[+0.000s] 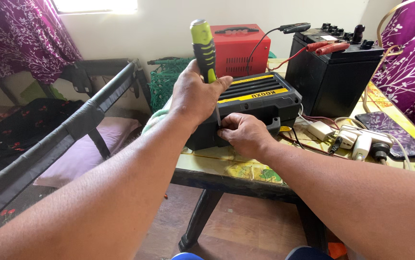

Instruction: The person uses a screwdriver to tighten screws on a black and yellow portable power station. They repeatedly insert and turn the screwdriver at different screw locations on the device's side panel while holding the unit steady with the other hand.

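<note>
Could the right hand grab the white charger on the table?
Probably yes: the right hand rests on the black box, and the white charger lies just beside it on the table, nothing between.

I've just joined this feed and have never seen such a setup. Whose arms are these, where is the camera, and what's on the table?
The one picture comes from a camera worn on a person's head, looking down at their own bare hands. The left hand grips a screwdriver with a green and black handle, tip pointing down at a black and yellow box. The right hand rests against the box's front. On the table also sit a red unit, a black battery with clips, white chargers and a phone.
</note>
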